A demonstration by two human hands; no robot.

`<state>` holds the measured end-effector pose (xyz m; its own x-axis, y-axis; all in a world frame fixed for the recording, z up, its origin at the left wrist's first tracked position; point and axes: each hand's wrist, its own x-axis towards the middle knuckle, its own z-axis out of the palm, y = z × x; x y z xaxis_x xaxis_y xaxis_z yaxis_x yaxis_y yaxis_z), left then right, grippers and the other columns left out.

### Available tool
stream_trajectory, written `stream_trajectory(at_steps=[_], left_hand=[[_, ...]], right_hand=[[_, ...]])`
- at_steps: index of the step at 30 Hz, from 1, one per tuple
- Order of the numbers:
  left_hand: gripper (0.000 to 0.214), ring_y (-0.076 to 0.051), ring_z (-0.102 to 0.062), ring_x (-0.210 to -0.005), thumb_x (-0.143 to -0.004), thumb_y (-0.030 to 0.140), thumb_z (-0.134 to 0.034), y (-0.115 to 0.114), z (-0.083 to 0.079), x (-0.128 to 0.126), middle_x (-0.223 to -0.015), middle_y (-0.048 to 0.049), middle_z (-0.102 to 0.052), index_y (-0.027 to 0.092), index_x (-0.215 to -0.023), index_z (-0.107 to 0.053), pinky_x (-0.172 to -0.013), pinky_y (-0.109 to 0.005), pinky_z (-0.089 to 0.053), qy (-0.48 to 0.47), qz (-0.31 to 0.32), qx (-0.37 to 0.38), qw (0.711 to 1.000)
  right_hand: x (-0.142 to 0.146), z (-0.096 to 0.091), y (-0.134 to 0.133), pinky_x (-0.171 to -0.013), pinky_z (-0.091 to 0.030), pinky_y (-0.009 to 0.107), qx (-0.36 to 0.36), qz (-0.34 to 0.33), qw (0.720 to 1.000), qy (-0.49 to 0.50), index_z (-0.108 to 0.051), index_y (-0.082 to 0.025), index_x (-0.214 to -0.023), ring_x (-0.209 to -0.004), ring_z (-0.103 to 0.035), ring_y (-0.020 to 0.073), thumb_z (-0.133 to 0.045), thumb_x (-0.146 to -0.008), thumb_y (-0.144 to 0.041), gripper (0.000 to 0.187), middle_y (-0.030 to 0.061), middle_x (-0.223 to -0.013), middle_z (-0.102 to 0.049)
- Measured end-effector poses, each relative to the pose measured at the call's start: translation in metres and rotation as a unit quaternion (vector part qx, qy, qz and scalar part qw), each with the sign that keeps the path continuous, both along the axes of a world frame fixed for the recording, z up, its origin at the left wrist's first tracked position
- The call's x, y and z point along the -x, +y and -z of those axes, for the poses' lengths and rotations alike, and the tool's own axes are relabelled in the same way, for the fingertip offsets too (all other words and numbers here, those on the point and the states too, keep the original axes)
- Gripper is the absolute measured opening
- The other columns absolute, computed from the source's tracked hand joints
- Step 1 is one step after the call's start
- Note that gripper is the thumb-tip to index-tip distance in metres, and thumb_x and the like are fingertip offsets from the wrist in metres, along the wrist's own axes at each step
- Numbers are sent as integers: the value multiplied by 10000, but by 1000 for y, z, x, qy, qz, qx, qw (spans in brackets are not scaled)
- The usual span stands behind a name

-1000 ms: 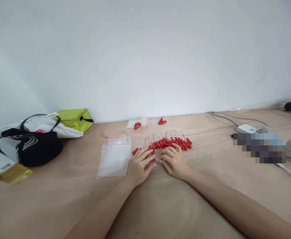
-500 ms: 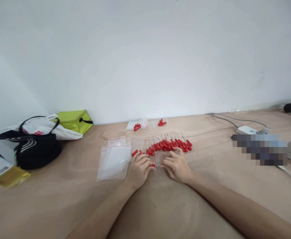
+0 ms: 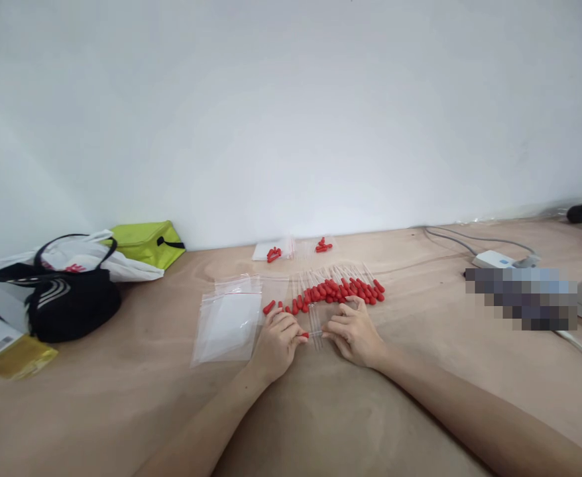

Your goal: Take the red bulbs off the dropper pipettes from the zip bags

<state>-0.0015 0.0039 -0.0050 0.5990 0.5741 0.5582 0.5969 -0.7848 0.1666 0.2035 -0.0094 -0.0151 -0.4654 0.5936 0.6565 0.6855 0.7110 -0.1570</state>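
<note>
A row of clear thin tubes with red caps (image 3: pixel 341 289) lies on the wooden table (image 3: pixel 350 411), just beyond both hands. My left hand (image 3: pixel 277 343) rests on the table with curled fingers pinching one red-capped tube (image 3: pixel 309 334) at its red end. My right hand (image 3: pixel 351 332) lies opposite, fingers bent, its fingertips on the same tube's clear end. A few clear tubes (image 3: pixel 315 322) lie between the two hands. A stack of clear zip bags (image 3: pixel 225 319) lies flat just left of my left hand.
Two small bags with red caps (image 3: pixel 274 252) lie near the wall. A black bag (image 3: pixel 57 301), a white bag and a green pouch (image 3: pixel 144 240) stand at the left. A yellow packet (image 3: pixel 12 354) lies at the left edge. Cables and white devices (image 3: pixel 494 258) lie at the right.
Both hands have drawn back a little toward me, away from the row of red caps, taking one tube along. The view has shifted slightly.
</note>
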Motion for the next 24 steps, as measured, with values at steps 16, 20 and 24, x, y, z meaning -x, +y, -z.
stream_trajectory(at_steps=[16, 20, 24], left_hand=[[236, -140, -579, -651, -800, 205, -437, 34, 7, 33, -845, -49, -542, 152, -997, -555, -636, -284, -503, -152, -214, 10, 965], [179, -172, -581, -694, -769, 272, -519, 37, 8, 35, -771, -32, -595, 176, -911, -572, -661, -303, -485, -125, -207, 25, 970], [182, -211, -561, -797, -775, 316, -537, 31, 1, 28, -811, -50, -625, 176, -878, -592, -738, -347, -442, -84, -220, 11, 972]], right_hand=[[3, 6, 3, -714, -219, 321, 24, 168, 983, 76, -642, -213, -837, -654, -517, 133, -481, -729, -146, 206, -3, -662, -651], [10, 7, 1, -723, -217, 327, 28, 162, 985, 49, -648, -239, -881, -704, -525, 138, -476, -740, -147, 241, 6, -773, -668], [13, 2, -2, -757, -223, 339, 48, 138, 989, 12, -628, -232, -957, -773, -531, 155, -483, -799, -304, 226, 32, -855, -664]])
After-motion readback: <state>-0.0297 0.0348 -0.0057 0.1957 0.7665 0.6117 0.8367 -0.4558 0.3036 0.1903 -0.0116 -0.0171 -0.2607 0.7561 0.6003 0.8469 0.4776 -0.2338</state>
